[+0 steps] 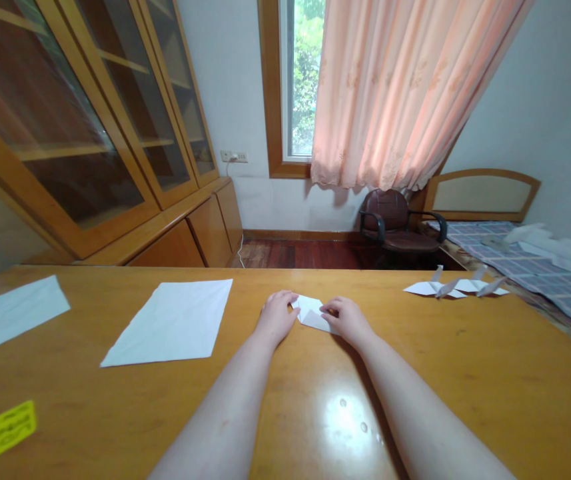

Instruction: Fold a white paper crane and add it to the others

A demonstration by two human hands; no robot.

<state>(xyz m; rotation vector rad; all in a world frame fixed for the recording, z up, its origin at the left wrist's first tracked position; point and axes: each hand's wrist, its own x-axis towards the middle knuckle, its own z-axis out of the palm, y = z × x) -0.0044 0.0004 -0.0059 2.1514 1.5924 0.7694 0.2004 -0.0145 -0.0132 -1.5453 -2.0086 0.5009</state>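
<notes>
A small folded piece of white paper [310,311] lies on the wooden table between my two hands, with creases and flaps showing on its top. My left hand [278,313] grips its left edge, thumb and fingers closed on the paper. At the right side, my right hand [348,319] pinches the paper's edge between thumb and fingers. Part of the folded paper is hidden under the right fingers. Farther right stand two folded white paper cranes [438,287], side by side with their wings spread.
On the left of the table [165,427] lie a flat white paper sheet [175,323] and another sheet [15,317]. A yellow label with dark writing [0,437] is at the near left. Beyond the far edge are a brown armchair [395,223], a cabinet [200,233] and a bed [495,240].
</notes>
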